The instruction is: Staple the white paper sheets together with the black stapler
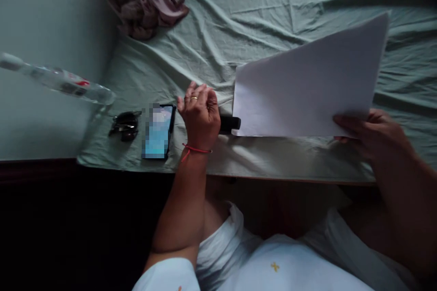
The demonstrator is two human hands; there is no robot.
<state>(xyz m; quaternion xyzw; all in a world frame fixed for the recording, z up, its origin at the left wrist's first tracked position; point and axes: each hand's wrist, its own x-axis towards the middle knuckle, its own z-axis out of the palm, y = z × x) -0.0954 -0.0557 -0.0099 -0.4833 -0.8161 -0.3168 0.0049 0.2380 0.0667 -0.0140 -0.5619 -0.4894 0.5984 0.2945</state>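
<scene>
My left hand [200,116] is closed around a black cylindrical object [230,123] whose end sticks out to the right, low over the green sheet [239,18]. A ring shows on one finger and a red thread circles the wrist. My right hand [370,134] pinches the lower right corner of a white sheet of paper [307,86], held tilted above the bed. The paper's lower left corner almost touches the black object.
A phone [157,132] with a lit screen lies left of my left hand, with dark sunglasses [124,125] beside it. A plastic bottle [58,81] lies at the far left. Crumpled pinkish cloth [153,4] sits at the back. The bed's front edge [273,176] runs below my hands.
</scene>
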